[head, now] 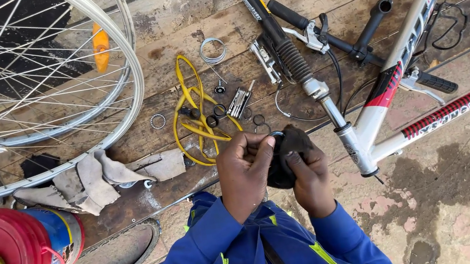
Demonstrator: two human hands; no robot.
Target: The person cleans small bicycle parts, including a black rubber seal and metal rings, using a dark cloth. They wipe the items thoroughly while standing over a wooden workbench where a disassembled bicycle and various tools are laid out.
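Head view, hands: the left hand (246, 171) and right hand (309, 178) meet at centre frame, both in blue sleeves with yellow trim.
Held item: a dark greasy rag (288, 158) wrapped about a small round part, of which only a thin rim shows; its kind cannot be told.
Left fingers: curled together, clamped on the rag's left edge.
Right fingers: closed on the rag from below and the right.
Technique: judged from the grip, wiping goes best with one hand holding firm and the other turning the part inside the cloth, over the boards so nothing drops far.
Above the hands: yellow cable housing (197, 116), a folding multi-tool (239, 102) and loose rings.
Upper right: white and red bicycle frame (420, 24) with suspension fork (283, 41) and handlebar (327, 34).
Upper left: spoked wheels (31, 90).
Lower left: red-lidded container (2, 263), pale rags (90, 181).
Surface: worn wooden planks (179, 27), oil-stained; below them patchy, stained concrete (462, 196).
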